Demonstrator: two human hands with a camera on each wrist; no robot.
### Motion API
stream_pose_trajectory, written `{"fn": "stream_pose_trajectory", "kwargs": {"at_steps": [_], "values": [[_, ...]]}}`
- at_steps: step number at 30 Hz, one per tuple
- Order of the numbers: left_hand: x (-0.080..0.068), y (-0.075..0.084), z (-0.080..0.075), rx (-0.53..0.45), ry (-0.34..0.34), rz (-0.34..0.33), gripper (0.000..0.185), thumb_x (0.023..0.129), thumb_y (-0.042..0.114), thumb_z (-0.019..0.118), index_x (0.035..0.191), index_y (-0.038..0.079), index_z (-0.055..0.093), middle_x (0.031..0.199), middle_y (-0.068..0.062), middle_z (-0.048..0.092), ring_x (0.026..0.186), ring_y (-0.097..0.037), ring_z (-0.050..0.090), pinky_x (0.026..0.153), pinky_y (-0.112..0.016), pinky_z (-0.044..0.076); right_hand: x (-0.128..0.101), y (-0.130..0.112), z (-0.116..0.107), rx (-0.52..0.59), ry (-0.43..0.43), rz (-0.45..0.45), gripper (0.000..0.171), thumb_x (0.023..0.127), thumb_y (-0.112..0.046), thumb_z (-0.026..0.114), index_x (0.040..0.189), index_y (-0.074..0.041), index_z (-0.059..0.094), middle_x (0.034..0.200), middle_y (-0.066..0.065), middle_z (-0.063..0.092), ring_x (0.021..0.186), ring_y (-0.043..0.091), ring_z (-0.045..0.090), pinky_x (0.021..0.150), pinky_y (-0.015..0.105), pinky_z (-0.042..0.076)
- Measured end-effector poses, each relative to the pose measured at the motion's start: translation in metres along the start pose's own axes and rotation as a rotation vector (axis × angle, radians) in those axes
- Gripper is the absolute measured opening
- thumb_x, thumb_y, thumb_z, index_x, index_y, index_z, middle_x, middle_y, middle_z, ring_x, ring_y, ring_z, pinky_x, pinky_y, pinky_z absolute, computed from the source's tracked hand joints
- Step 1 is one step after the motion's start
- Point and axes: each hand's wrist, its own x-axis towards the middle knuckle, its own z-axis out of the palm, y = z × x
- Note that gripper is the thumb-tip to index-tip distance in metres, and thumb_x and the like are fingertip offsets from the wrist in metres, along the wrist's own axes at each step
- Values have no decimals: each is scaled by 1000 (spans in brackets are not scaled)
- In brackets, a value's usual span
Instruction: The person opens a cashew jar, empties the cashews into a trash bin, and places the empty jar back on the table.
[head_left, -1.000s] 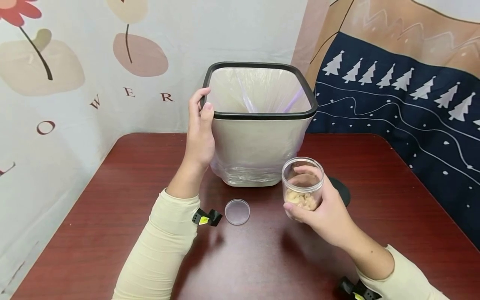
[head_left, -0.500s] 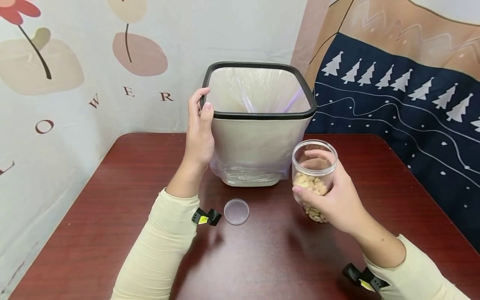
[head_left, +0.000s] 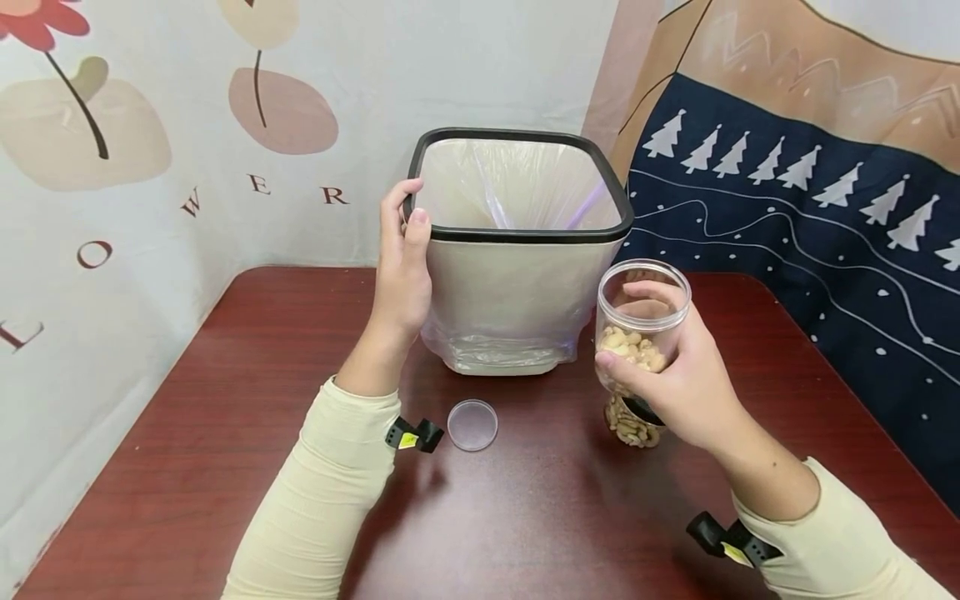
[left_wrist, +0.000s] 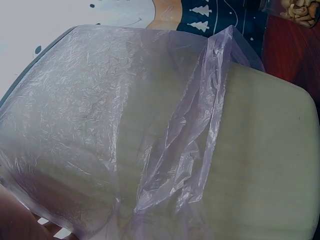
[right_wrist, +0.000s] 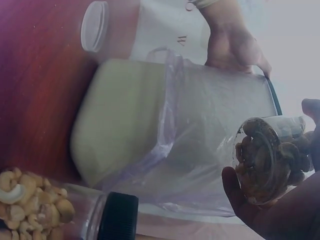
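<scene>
A beige bin with a black rim and a clear plastic liner stands mid-table. My left hand grips its near left rim corner, thumb outside and fingers over the edge. My right hand holds an open clear jar partly filled with cashews, raised just right of the bin's front. The right wrist view shows that jar tilted in my fingers, beside the bin. In the left wrist view the bin's liner fills the frame.
A second cashew jar with a black lid lies on the dark red table under my right hand. A clear round lid lies in front of the bin. Patterned cloth walls stand close behind and to both sides.
My right hand has lifted the open jar up and to the right, closer to the bin's rim, exposing the jar lying beneath it. My left hand has stayed on the rim.
</scene>
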Motion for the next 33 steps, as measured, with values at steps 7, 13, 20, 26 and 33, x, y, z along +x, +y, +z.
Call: {"fn": "stream_pose_trajectory", "kwargs": {"at_steps": [7, 13, 20, 26, 33], "values": [[0, -1, 2, 0, 0, 4, 52, 100, 32, 38, 145, 6, 38, 145, -10, 40, 121, -12, 39, 106, -27, 29, 2, -1, -3, -7, 14, 4, 67, 81, 5, 75, 138, -13, 44, 122, 9, 55, 97, 15, 66, 74, 23, 59], [0, -2, 2, 9, 4, 4, 52, 100, 33, 38, 145, 7, 38, 148, -6, 38, 128, -10, 36, 110, -27, 26, 4, -3, -3, -35, 20, 7, 67, 82, 3, 76, 138, -13, 44, 121, 8, 56, 96, 15, 66, 74, 23, 59], [0, -2, 1, 4, 4, 4, 51, 101, 32, 37, 145, 7, 37, 148, -8, 38, 131, -12, 36, 111, -27, 25, 6, -6, -6, -125, 46, -4, 67, 83, -2, 76, 139, -14, 43, 121, 3, 57, 100, 14, 65, 77, 19, 57], [-1, -2, 1, 15, 7, 3, 51, 101, 32, 36, 146, 8, 37, 148, -7, 37, 131, -9, 35, 111, -28, 25, 8, -7, -8, -164, 53, -5, 66, 83, -5, 77, 140, -14, 43, 123, 4, 57, 103, 13, 63, 77, 17, 56], [-2, -2, 1, 31, 12, 1, 51, 101, 33, 36, 146, 10, 38, 148, -6, 37, 131, -8, 36, 111, -28, 25, 13, -9, -12, -186, 57, -10, 66, 84, -6, 77, 140, -14, 43, 124, 3, 56, 104, 14, 61, 76, 17, 56]]}}
